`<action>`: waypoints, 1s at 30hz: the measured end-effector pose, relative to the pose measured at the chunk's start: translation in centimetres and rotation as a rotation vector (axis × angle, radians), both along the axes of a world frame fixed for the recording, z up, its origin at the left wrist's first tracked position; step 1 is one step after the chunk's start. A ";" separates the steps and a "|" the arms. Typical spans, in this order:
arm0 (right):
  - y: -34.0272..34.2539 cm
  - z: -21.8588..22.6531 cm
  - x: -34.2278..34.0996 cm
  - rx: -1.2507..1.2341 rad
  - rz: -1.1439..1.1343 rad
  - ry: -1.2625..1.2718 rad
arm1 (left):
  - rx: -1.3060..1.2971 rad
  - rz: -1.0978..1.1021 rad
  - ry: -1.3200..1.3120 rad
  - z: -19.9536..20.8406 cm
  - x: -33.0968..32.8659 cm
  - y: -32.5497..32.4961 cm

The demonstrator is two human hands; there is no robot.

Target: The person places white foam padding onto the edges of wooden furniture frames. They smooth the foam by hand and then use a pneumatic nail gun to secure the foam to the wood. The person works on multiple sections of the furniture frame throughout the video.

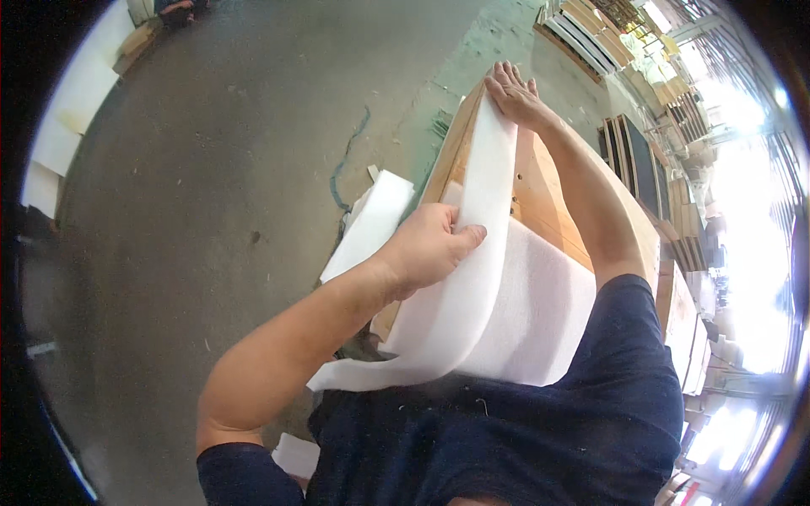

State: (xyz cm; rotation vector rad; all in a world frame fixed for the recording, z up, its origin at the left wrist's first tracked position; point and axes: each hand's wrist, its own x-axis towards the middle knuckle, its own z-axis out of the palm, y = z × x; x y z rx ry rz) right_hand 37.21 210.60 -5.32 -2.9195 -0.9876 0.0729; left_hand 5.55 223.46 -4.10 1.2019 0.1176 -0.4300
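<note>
A long strip of white foam padding [487, 190] runs along the top edge of a wooden frame [460, 150]. Its near end curves down and to the left, hanging loose by my body. My left hand [433, 246] is closed around the strip midway along, thumb on top and the fingers mostly hidden behind it. At the far corner, my right hand [516, 94] lies flat on the strip's end with its fingers stretched out. Inside the frame, a wide white foam sheet [540, 295] covers the near part, and bare wood with small dark holes shows beyond it.
A white foam block [371, 221] stands on the floor left of the frame, near a dark blue strap [339, 181]. Wooden panels [639, 169] are stacked along the right. White boards [76, 110] stand at the far left. Part of another person [179, 10] shows at the top left.
</note>
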 end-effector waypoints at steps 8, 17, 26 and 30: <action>-1.0 1.5 -12.4 -0.149 0.156 0.018 | 0.040 0.011 0.020 -0.5 -1.8 1.5; -1.0 2.9 -15.4 -0.255 0.208 -0.055 | -0.012 -0.088 0.105 0.9 -0.1 1.4; -0.4 1.8 -16.5 -0.276 0.225 -0.246 | 0.843 -0.013 -0.675 1.6 -0.4 -3.5; -0.5 1.3 -16.6 -0.207 0.255 -0.234 | 0.683 -0.249 -0.839 5.5 -4.9 -9.9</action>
